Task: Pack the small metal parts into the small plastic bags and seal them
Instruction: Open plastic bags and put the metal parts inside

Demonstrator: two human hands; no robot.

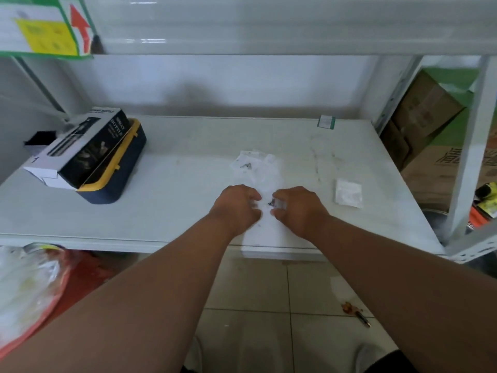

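The right hand (295, 208) pinches a small clear plastic bag (279, 204) with dark metal parts; the left hand (238, 207), fingers curled, grips its other edge. Left of the bag, a box (80, 149) reads "SPRAY BOTTLE".

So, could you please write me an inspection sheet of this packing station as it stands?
Surface: white shelf top, scuffed.
Job's things: small plastic bag with dark metal parts, pinched by right hand; filled bags behind; empty bag stack to the right.
Clutter: spray bottle box on a blue-yellow case.
Grippers: left hand curled; its hold is unclear.
Cables: nothing seen.
Surroundings: cardboard boxes, tiled floor.
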